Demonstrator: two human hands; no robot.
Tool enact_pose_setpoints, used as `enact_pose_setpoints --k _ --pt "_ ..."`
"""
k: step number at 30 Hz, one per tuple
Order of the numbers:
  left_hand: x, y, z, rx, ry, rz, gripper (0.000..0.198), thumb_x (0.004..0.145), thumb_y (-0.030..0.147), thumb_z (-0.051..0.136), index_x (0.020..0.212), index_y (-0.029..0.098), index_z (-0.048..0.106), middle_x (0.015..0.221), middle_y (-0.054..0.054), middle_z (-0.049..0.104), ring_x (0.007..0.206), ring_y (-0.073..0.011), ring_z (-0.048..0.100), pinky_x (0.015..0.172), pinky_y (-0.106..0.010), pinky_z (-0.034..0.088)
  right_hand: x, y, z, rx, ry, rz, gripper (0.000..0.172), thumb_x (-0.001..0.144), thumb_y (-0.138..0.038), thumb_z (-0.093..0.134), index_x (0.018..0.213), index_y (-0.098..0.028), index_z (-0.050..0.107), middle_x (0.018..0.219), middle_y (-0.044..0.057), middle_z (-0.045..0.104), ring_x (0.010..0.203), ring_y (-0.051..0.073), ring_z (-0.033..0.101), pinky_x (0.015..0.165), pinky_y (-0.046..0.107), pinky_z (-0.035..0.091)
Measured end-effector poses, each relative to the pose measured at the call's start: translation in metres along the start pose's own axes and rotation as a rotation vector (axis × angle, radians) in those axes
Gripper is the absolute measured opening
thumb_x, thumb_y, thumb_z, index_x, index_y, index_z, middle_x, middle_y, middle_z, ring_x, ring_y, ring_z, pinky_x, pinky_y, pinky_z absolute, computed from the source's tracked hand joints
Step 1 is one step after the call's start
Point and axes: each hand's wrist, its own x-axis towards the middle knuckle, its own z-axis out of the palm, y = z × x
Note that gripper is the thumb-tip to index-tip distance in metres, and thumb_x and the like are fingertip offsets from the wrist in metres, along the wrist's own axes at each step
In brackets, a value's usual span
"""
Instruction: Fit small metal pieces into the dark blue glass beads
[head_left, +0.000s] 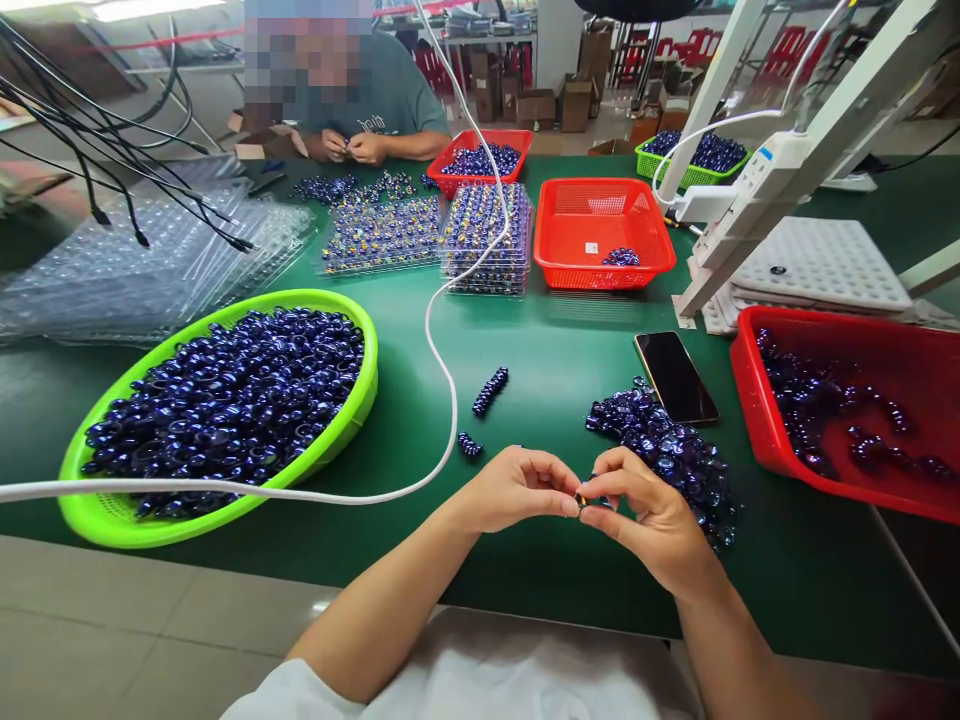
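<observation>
My left hand (528,489) and my right hand (649,517) meet fingertip to fingertip over the near part of the table. Both pinch a small shiny dark piece (580,500) with a gold glint; the fingers cover most of it. Right beyond my right hand lies a loose heap of glossy dark-blue discs (679,455). Ahead of my left hand, a short row of dark-blue beaded pieces (490,391) rests on the green table (390,420), with a smaller curved row (469,446) nearer to me.
A green basket (367,390) of dark-blue ring-like pieces stands left, crossed by a white cable (450,400). A phone (677,377) and red tub (757,400) are right. Filled clear trays (487,250) and a red basket (555,240) stand farther back. Another person's hands (352,146) work opposite.
</observation>
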Motion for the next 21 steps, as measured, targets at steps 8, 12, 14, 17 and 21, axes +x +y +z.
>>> enact_pose_setpoints --k 8,12,14,17,21 --pt "0.000 -0.002 -0.001 0.039 0.039 -0.045 0.032 0.063 0.034 0.087 0.083 0.011 0.075 0.071 -0.004 0.071 0.064 -0.0126 0.064 0.069 -0.029 0.055 -0.001 0.000 0.007 -0.222 0.175 -0.055 0.018 0.093 -0.025 0.057 0.108 -0.028 0.068 0.116 0.007 0.058 0.109 0.022 0.059 0.091 0.037 0.052" --pt "0.001 -0.002 -0.005 0.067 0.036 -0.062 0.035 0.063 0.037 0.086 0.083 0.011 0.076 0.071 -0.005 0.072 0.061 -0.0121 0.064 0.067 -0.028 0.055 -0.003 -0.004 0.007 -0.317 0.112 -0.149 0.024 0.092 -0.020 0.058 0.112 -0.030 0.067 0.126 0.007 0.055 0.115 0.023 0.057 0.091 0.039 0.052" --pt "0.001 -0.002 -0.006 0.082 0.018 -0.071 0.037 0.062 0.039 0.086 0.083 0.011 0.076 0.071 -0.005 0.073 0.060 -0.0124 0.064 0.066 -0.028 0.055 -0.003 -0.003 0.005 -0.357 0.081 -0.211 0.025 0.091 -0.017 0.060 0.111 -0.030 0.066 0.123 0.007 0.057 0.113 0.024 0.057 0.088 0.039 0.053" --pt "0.001 -0.006 -0.006 0.067 0.012 -0.080 0.039 0.060 0.041 0.087 0.083 0.011 0.076 0.069 -0.005 0.072 0.059 -0.0123 0.063 0.067 -0.028 0.055 -0.001 0.002 0.006 -0.435 0.089 -0.361 0.032 0.087 -0.009 0.062 0.112 -0.029 0.065 0.113 0.007 0.062 0.108 0.024 0.058 0.089 0.043 0.051" --pt "-0.012 -0.015 -0.007 0.111 0.081 -0.085 0.042 0.064 0.043 0.084 0.089 0.011 0.077 0.070 -0.005 0.072 0.062 -0.0141 0.065 0.069 -0.031 0.056 0.000 0.006 0.010 -0.498 0.116 -0.465 0.030 0.083 -0.007 0.065 0.105 -0.028 0.065 0.101 0.006 0.066 0.100 0.025 0.061 0.084 0.044 0.050"
